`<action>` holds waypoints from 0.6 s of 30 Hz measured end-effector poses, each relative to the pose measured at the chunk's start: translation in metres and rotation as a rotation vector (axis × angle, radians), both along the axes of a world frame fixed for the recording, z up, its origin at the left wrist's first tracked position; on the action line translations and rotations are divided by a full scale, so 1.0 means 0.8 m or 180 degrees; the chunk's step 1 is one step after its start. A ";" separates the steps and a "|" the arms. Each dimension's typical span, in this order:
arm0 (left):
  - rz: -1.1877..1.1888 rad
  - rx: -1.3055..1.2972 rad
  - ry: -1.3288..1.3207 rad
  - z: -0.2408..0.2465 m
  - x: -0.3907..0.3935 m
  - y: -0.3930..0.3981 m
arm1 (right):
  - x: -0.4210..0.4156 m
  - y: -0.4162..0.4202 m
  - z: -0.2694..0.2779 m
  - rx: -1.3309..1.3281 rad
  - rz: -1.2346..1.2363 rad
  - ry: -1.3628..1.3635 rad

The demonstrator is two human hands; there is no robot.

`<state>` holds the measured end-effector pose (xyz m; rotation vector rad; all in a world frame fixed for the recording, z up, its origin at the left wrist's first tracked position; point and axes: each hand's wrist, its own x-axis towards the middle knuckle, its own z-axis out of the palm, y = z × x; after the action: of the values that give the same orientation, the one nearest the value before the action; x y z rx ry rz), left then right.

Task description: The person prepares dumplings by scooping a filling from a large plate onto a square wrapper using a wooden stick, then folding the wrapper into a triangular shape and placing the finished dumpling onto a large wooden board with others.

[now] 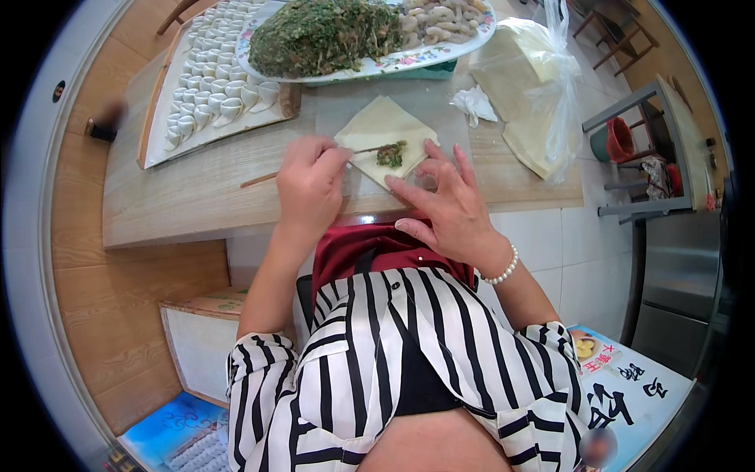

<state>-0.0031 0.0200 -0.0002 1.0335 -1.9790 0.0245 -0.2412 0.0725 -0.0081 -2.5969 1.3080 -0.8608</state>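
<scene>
My left hand is closed around a thin wooden stick, whose far end touches a dab of green-flecked filling. That filling lies on a stack of square dough wrappers, turned cornerwise on the table. My right hand has its fingers spread, with fingertips on the wrappers' right and near edges. Beyond them stands a floral oval platter bearing a mound of green-flecked filling and peeled shrimp.
A tray of folded dumplings stands at the back left. Crumpled white tissue lies right of the wrappers, beside more dough sheets under a clear plastic bag. The wooden table's near edge runs before me.
</scene>
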 end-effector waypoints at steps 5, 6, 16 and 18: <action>0.0182 0.0178 0.0053 -0.002 0.018 0.011 | -0.001 -0.001 -0.003 0.0011 -0.0029 0.0009; 0.0266 0.0174 0.0123 0.003 0.018 0.014 | -0.001 -0.001 -0.003 0.0010 -0.0021 0.0012; -0.0020 0.0573 0.0115 -0.015 -0.004 0.000 | -0.003 -0.002 -0.002 -0.0021 0.0055 0.0102; -0.0109 0.0697 0.0144 -0.008 -0.001 0.000 | -0.003 -0.002 -0.003 -0.0026 0.0058 0.0108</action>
<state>-0.0043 0.0197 -0.0069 1.1282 -1.9892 -0.2372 -0.2436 0.0709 -0.0104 -2.6367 1.2896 -0.8243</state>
